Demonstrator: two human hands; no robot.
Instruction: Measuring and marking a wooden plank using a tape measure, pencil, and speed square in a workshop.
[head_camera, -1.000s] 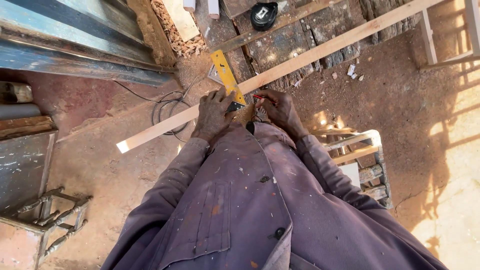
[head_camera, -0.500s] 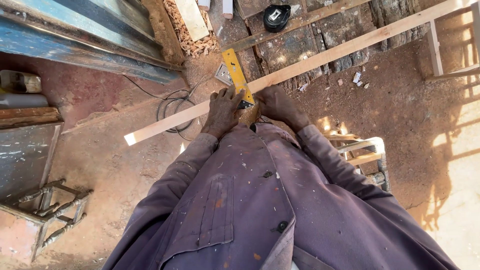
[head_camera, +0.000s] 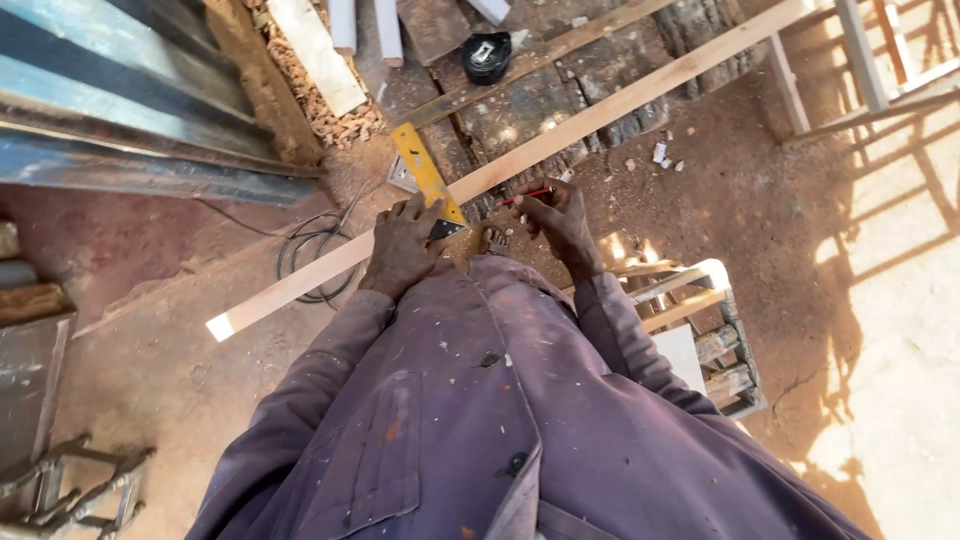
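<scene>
We have the long pale wooden batten (head_camera: 600, 118) lying slantwise across the rough plank desk (head_camera: 540, 100), one end jutting out over the dirt floor (head_camera: 160, 370) at the left and the other running off toward the upper right. Our left hand (head_camera: 405, 245) presses flat on the yellow try square (head_camera: 425, 175), whose blade crosses the batten near its middle; the fingers (head_camera: 395, 215) are spread and bearing down, not closed around anything. Our right hand (head_camera: 555, 215) pinches a red pencil (head_camera: 527, 196) between thumb and forefingers, its tip resting at the batten's near edge just beside the square.

As we judge it, the square is seated and the pencil has been brought to the wood, so the marking is in hand. We cannot tell whether a line is already drawn: the spot is too small and partly hidden by our hands. No cut shows in the batten, which lies whole.

A black tape measure (head_camera: 487, 55) sits untouched farther up the desk, well apart from both hands, and a dark cable (head_camera: 310, 250) loops on the floor beneath the batten.
</scene>
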